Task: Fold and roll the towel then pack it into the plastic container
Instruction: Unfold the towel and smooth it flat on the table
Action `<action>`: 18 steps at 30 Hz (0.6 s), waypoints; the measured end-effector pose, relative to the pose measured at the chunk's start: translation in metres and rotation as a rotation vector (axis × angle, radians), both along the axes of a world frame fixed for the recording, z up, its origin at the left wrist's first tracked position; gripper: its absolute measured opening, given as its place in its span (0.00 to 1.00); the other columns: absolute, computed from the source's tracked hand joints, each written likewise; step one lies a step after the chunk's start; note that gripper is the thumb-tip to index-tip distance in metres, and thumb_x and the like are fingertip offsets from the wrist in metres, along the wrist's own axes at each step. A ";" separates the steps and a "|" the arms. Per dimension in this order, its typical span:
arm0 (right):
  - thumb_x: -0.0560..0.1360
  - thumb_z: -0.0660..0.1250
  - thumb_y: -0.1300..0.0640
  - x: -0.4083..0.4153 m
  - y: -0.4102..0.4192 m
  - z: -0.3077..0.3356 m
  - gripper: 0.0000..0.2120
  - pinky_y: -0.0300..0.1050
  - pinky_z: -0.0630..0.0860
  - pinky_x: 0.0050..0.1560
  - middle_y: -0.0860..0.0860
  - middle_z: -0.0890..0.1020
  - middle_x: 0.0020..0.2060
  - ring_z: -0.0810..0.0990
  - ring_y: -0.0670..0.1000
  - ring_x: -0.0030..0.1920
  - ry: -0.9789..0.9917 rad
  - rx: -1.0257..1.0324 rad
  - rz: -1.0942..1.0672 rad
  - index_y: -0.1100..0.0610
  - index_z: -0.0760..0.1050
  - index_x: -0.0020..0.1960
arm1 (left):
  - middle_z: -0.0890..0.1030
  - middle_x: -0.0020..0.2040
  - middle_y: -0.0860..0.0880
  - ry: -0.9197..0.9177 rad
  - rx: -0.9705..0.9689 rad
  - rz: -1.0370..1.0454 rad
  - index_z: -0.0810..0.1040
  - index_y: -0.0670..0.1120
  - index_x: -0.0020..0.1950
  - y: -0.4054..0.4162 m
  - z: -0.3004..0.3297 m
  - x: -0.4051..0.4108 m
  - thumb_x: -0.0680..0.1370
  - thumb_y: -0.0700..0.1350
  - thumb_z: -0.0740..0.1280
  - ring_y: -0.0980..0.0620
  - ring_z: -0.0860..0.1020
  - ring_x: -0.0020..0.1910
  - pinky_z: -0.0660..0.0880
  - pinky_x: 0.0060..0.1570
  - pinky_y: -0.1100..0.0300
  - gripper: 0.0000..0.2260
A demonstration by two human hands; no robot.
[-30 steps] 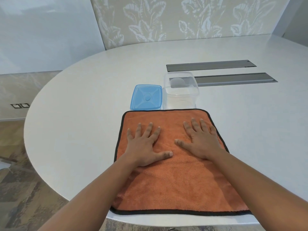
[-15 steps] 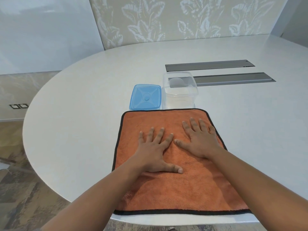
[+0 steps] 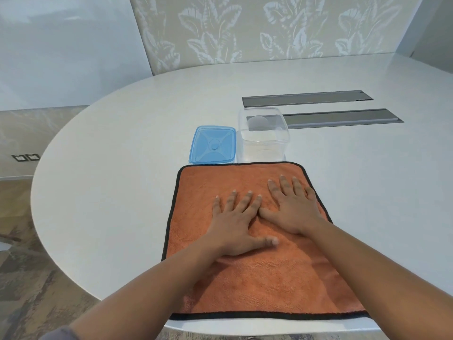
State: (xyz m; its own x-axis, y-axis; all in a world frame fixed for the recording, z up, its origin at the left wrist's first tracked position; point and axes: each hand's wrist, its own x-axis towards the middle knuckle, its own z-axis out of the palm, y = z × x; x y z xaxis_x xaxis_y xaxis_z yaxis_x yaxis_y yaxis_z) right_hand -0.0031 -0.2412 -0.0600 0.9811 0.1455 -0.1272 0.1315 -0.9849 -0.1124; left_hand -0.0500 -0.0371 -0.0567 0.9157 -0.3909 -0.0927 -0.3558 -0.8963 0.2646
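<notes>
Orange towel (image 3: 257, 278) — spread flat on table (image 3: 122, 168), left hand (image 3: 235, 227) and right hand (image 3: 291, 209) pressing it, fingers straight and splayed.

Office meeting room: large rounded white counter (image 3: 147, 133) with recessed cable hatches (image 3: 306, 98), leaf-patterned wall panel (image 3: 245, 28), floor sockets (image 3: 25, 157).
</notes>
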 end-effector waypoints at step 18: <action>0.78 0.60 0.51 0.065 -0.027 0.023 0.11 0.53 0.71 0.52 0.53 0.74 0.64 0.70 0.60 0.60 -0.173 0.280 -0.303 0.55 0.75 0.54 | 0.79 0.61 0.39 -0.178 -0.467 0.728 0.79 0.42 0.60 0.113 0.018 0.107 0.79 0.40 0.60 0.36 0.75 0.61 0.74 0.60 0.44 0.13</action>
